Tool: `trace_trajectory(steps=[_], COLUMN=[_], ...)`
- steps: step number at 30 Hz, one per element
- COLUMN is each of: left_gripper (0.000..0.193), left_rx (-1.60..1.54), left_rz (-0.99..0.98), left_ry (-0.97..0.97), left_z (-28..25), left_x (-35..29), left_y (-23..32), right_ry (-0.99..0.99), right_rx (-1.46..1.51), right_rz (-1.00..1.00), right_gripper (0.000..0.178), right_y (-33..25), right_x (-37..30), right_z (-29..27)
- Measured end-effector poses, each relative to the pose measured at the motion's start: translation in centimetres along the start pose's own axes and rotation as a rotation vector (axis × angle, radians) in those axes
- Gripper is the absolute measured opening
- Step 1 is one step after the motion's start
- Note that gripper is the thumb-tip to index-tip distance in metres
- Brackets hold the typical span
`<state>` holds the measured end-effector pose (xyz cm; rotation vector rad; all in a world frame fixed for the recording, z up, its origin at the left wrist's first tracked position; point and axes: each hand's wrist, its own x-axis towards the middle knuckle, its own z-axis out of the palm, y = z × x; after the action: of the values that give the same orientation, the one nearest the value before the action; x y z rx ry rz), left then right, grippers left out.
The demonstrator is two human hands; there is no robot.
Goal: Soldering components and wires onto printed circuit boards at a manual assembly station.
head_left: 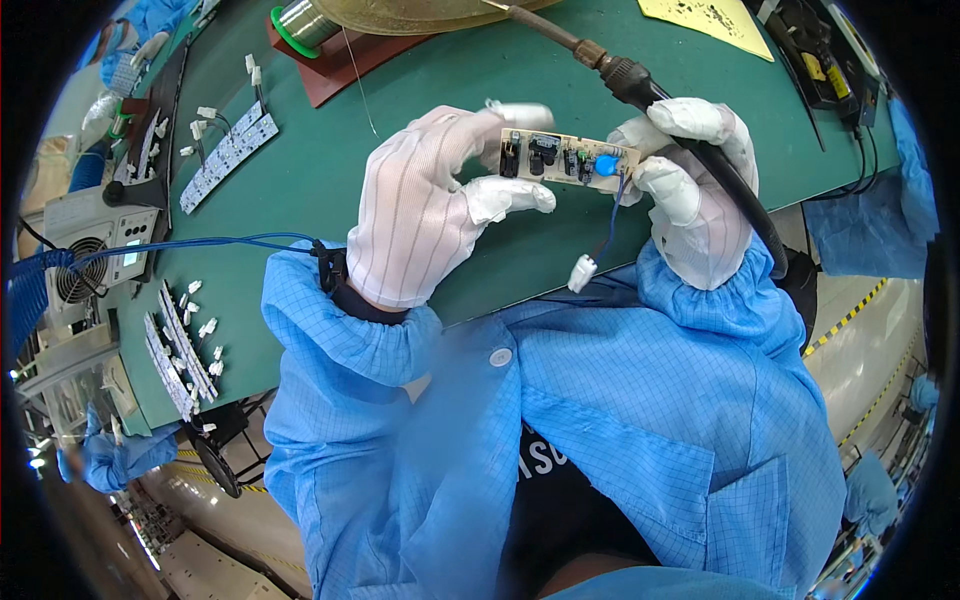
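Observation:
My left hand (415,200), in a white striped glove with capped fingertips, is at the left end of a small circuit board (552,172). Its thumb lies along the lower edge and its forefinger, smeared by motion, at the upper edge. Between thumb and fingers, my right hand (700,185) pinches the board's right end. A soldering iron (632,82) also rests in that hand, its tip pointing up and left, away from the board. Black parts and a blue disc component (606,165) stand on the board. From its right end hangs a blue wire with a white connector (582,273).
A solder wire spool (308,24) sits on a red-brown stand beside a brass-coloured dish (420,14). More boards with white connectors (228,163) lie left, others (180,350) nearer me. A yellow crumb-covered sheet (708,22) lies far right. A blue cord (220,241) runs to my left wrist.

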<state>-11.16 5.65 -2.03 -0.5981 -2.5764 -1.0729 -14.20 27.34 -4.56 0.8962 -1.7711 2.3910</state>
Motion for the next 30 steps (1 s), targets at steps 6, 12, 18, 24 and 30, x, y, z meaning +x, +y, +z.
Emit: trace_trajectory(steps=[6,12,18,24,30], left_gripper=[0.048,0.047,0.045,0.042,0.040], left_rx=[-0.202,-0.120,-0.164,-0.084,-0.007], left_rz=[0.010,0.018,-0.009,0.084,0.038], left_ry=[0.147,0.144,0.175,0.209,0.187], left_z=[1.4,1.0,1.0,0.9,0.6], left_x=[0.1,0.1,0.0,0.2,0.1], left_y=[-1.0,-0.3,-0.3,-0.6,-0.1], right_ry=[0.003,0.057,0.072,0.099,0.070], right_rx=[0.120,0.017,0.007,0.016,0.050], right_rz=[0.134,0.202,0.237,0.240,0.165], right_gripper=[0.034,0.036,0.036,0.034,0.030], right_y=[0.2,-0.4,-0.4,-0.2,0.2], right_x=[0.3,0.3,0.4,0.4,0.3], right_z=[-0.3,0.4,0.3,0.6,0.2])
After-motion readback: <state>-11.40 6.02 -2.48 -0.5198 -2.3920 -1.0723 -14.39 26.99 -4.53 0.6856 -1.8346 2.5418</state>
